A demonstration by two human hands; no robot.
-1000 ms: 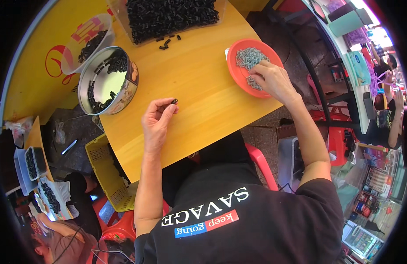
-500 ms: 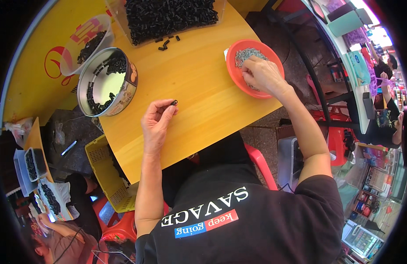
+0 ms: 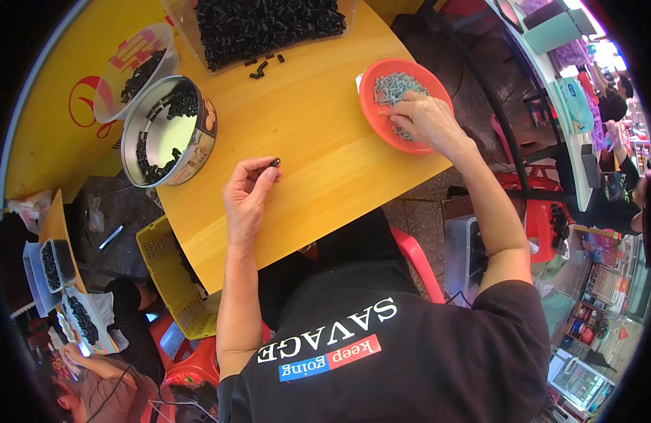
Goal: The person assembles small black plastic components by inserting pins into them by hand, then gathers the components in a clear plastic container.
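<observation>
Bits (image 3: pixel 399 87) in red bowl (image 3: pixel 372 111): pick 1 cleanly with narrowed right hand (image 3: pixel 431 123), can't tell if holding any, while steadying black piece (image 3: pixel 275 162) pinched in left hand (image 3: pixel 247 193).

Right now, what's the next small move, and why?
Probably the right hand should pinch one of the grey pieces in the red bowl: it's over the bowl, while the left hand holds a single black piece. Whether the right grips one yet, I can't tell.
</observation>
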